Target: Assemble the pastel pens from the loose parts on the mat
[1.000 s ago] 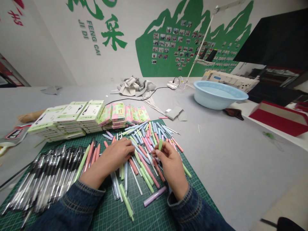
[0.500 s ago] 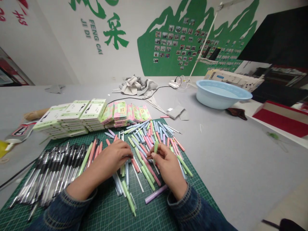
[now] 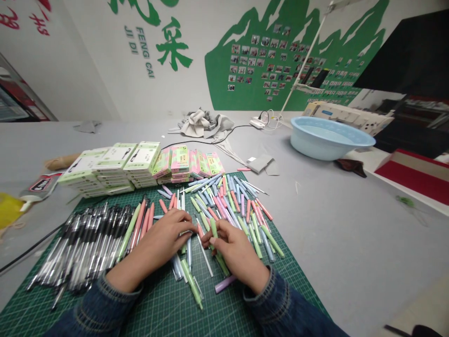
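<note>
- Since the earlier frame, our right hand (image 3: 235,248) has slid left with its light green pen piece (image 3: 213,227), so it is now closer to our left hand (image 3: 170,234).
- We see the light green pen piece at the lower middle of the frame, standing nearly up and down, its top leaning a bit to the left.
- Our right thumb and finger pinch it, so the right hand is the nearer one.
- Our left fingertips are just left of it, with a small gap between, so the piece's long side goes across that gap.
- Those left fingers are bent, and we cannot tell if they hold anything.
- Just beside them, we see a pink pen piece (image 3: 199,229) in the gap.
- Below our right hand lies a purple pen piece (image 3: 224,284), and a green pen (image 3: 191,284) lies to its left.
- Under it all is the green mat (image 3: 224,320).
- Farther out, we see black pens (image 3: 87,243) at the lower left and boxes (image 3: 142,157) above them.
</note>
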`<state>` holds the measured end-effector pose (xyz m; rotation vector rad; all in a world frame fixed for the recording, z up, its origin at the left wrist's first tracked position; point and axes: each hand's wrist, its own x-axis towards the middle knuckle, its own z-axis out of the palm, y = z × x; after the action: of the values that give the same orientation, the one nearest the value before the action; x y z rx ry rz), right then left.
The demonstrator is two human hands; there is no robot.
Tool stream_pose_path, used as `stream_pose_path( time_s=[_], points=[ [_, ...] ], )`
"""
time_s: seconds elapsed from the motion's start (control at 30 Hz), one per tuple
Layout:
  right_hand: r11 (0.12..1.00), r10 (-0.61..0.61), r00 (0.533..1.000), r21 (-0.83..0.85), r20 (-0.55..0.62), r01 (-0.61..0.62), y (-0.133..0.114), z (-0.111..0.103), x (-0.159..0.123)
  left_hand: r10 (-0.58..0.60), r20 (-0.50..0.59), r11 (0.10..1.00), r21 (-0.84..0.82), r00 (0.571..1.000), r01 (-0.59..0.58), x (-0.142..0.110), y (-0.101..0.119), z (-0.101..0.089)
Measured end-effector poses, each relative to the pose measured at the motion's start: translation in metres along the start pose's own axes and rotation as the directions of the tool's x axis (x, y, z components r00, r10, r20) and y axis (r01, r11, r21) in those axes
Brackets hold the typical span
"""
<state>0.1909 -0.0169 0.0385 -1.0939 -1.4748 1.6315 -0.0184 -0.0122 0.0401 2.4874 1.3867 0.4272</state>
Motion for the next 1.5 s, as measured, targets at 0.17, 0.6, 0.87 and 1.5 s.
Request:
stream_pose_path(
  time_s=[0.17, 0.6, 0.87, 1.5],
  points=[
    [0.993, -0.048, 0.995, -0.108, -0.09, 0.038, 0.006, -0.003, 0.001, -0.014, 0.005, 1.0, -0.013, 1.0, 0.014, 0.001, 0.001, 0.004],
    [0.973, -0.121, 0.974, -0.217, -0.193, 0.077, 0.007, -0.011, 0.002, -0.155, -0.095, 0.987, 0.037, 0.983, 0.159, 0.008, -0.002, 0.001],
    [0.977, -0.14, 0.964, -0.187, -0.226, 0.099, 0.007, -0.011, 0.002, -0.136, -0.123, 0.973, 0.171, 0.983, 0.156, 0.036, -0.009, 0.005],
    [0.965, -0.191, 0.951, -0.226, -0.245, 0.135, 0.008, -0.01, 0.002, -0.037, 0.063, 0.975, 0.22, 0.997, 0.022, 0.026, -0.01, -0.021]
  ],
)
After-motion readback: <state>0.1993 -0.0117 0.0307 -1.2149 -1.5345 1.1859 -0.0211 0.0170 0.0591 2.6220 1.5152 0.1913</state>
